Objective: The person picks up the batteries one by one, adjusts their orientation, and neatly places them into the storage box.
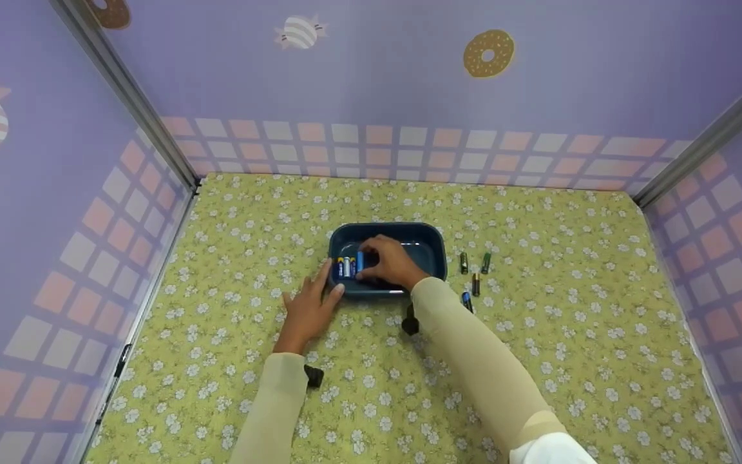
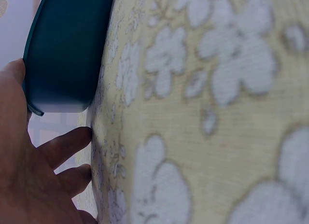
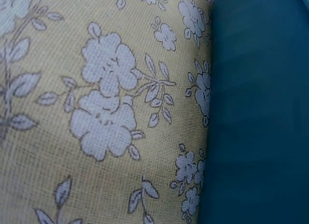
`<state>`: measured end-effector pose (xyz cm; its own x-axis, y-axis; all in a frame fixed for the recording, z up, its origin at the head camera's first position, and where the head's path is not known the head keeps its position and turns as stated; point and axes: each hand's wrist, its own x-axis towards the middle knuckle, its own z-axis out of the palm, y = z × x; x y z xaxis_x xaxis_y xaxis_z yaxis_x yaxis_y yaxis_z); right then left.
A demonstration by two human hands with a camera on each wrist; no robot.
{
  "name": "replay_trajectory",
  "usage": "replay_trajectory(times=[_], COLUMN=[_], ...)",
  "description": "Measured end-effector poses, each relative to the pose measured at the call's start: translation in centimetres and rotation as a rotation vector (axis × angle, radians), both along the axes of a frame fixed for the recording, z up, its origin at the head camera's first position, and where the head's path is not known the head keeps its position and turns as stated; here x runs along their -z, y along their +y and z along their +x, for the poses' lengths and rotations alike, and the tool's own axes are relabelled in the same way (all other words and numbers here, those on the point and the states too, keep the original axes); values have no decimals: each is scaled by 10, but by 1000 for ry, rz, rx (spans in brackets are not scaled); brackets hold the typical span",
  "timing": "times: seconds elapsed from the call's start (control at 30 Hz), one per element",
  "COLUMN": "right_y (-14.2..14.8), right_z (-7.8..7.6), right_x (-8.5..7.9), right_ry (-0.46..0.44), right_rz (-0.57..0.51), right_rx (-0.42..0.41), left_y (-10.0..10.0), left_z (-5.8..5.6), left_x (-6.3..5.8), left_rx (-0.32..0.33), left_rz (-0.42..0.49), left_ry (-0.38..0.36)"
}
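Observation:
A dark teal plastic bin (image 1: 435,241) stands on the flowered cloth, with a short row of batteries (image 1: 346,267) side by side at its left end. Inside the bin, my right hand (image 1: 393,261) pinches a blue battery (image 1: 360,260) between thumb and fingers, just right of that row. My left hand (image 1: 308,309) rests at the bin's near left corner, fingers spread. In the left wrist view, the thumb of the left hand (image 2: 24,151) touches the bin's rim and other fingertips meet the cloth. The right wrist view shows only the bin's outer wall (image 3: 260,113) and cloth.
Right of the bin lie several loose batteries: a dark one (image 1: 464,263), a green one (image 1: 486,263), a black and copper one (image 1: 476,284) and a blue and black one (image 1: 467,301). Purple printed walls (image 1: 397,77) enclose the table at the back and sides.

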<state>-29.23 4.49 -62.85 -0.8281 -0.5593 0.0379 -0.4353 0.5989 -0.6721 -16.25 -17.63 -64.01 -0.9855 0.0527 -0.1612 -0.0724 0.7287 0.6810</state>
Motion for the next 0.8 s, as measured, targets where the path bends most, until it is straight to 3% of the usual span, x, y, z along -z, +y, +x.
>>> replay_trajectory(times=[0.8], right_y=[-3], right_z=[-3], right_x=[4], right_ry=[-23], right_rz=[118], right_rx=[-16], left_y=[0], left_z=[-1], left_x=[1], left_rx=[-9], left_rz=[-10], left_ry=[-15])
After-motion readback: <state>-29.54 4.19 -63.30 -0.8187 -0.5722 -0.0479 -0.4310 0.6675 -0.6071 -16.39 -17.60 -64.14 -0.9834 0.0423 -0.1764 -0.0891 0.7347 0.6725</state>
